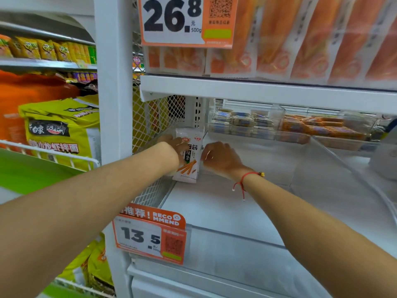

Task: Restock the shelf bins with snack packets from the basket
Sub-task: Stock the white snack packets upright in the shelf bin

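White snack packet [189, 155], orange sticks printed on its front: upright at frame centre, on the white shelf [225, 203], against the mesh side panel [154, 123]. Left hand [171, 147]: fingers curled round the packet's left edge, holding it. Right hand [221, 158]: at the packet's right edge, fingers bent; whether it grips cannot be told. Red string bracelet [245, 179] on right wrist. Price tag "13.5" [150, 237], lower centre. Clear bins [279, 125] with small packets, centre right.

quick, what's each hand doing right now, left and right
Left hand: holds the white snack packet upright at the shelf's back left corner.
Right hand: fingers curled at the packet's right edge; whether it grips cannot be told.
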The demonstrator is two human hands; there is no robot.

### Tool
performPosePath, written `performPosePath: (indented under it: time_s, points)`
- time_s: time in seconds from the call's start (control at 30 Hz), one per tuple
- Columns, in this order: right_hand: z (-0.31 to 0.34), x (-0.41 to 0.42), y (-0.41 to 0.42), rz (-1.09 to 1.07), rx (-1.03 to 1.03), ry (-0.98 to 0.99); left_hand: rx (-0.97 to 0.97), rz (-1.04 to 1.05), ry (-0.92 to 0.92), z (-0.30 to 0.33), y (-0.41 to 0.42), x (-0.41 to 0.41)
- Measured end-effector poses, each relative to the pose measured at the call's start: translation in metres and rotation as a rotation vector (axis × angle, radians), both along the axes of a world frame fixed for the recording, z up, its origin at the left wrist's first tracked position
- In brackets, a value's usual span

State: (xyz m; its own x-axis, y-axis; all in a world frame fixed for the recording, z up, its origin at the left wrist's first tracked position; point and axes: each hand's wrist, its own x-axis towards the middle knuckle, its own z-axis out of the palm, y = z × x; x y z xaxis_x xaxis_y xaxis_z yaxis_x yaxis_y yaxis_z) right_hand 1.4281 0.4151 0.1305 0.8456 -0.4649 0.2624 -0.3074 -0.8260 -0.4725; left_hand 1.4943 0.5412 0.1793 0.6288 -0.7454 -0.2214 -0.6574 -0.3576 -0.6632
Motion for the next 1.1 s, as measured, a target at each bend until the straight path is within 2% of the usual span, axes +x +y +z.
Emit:
performPosePath:
  time_s: [0.13, 0.2, 0.27, 0.4, 0.5, 0.57, 0.6, 0.7, 0.93, 1.1]
  points:
    - [-0.001, -0.009, 0.007, 0.182, -0.125, 0.301, 0.04, -0.087, -0.128, 0.003, -0.004, 0.002]
    - [-0.005, -0.006, 0.009, 0.199, -0.221, 0.364, 0.055, -0.074, -0.144, 0.003, -0.007, 0.003]
    - [-0.007, -0.002, 0.012, 0.191, -0.251, 0.397, 0.042, -0.054, -0.133, 0.0, -0.009, 0.009]
    - [0.001, -0.003, 0.015, 0.18, -0.253, 0.52, -0.217, -0.095, -0.023, -0.006, -0.005, 0.021]
    - [0.015, -0.016, 0.021, 0.176, -0.196, 0.589, -0.125, -0.063, 0.0, -0.003, -0.001, 0.015]
    - [0.024, -0.03, 0.027, 0.186, -0.187, 0.578, -0.027, -0.007, -0.002, 0.002, 0.004, 0.003]
    - [0.03, -0.039, 0.031, 0.193, -0.196, 0.565, -0.06, 0.009, 0.021, 0.005, 0.008, -0.001]
    - [0.043, -0.066, 0.04, 0.191, -0.179, 0.483, -0.233, -0.022, 0.08, 0.019, 0.03, -0.028]
    - [0.071, -0.155, 0.069, 0.154, -0.196, 0.168, -0.776, -0.173, 0.173, 0.036, 0.081, -0.127]
    - [0.066, -0.234, 0.095, 0.173, -0.077, 0.117, -0.972, -0.168, 0.349, 0.028, 0.107, -0.191]
